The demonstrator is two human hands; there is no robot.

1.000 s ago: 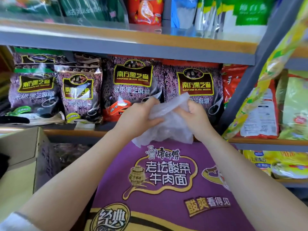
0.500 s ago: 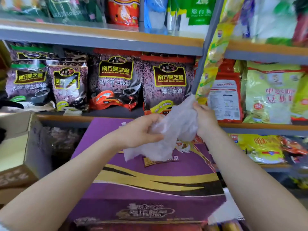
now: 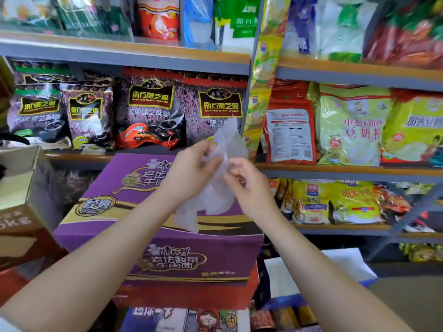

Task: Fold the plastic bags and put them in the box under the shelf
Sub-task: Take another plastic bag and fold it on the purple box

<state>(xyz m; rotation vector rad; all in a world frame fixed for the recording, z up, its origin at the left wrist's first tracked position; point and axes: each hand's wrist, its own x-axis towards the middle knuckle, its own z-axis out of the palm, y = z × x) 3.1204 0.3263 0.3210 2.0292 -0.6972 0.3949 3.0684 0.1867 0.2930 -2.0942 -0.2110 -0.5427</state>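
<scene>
A thin translucent plastic bag [image 3: 217, 202] hangs crumpled between my two hands, in front of the shelves and above a purple noodle carton [image 3: 134, 226]. My left hand [image 3: 191, 171] pinches the bag's upper left part with curled fingers. My right hand [image 3: 247, 185] grips the bag from the right, thumb and fingers closed on the film. The bag's top corner sticks up past my fingers and its lower end dangles over the carton's top. The box under the shelf cannot be picked out with certainty.
Grey metal shelves [image 3: 359, 75] full of snack and powder packets stand right behind my hands. A brown cardboard box [image 3: 24, 188] sits at the left. A white box [image 3: 318, 271] lies low on the right beneath the shelving. More cartons are stacked below the purple one.
My view has tilted down and shifted right. The hands have come closer together on the bag, and the bag now hangs longer and narrower than before.
</scene>
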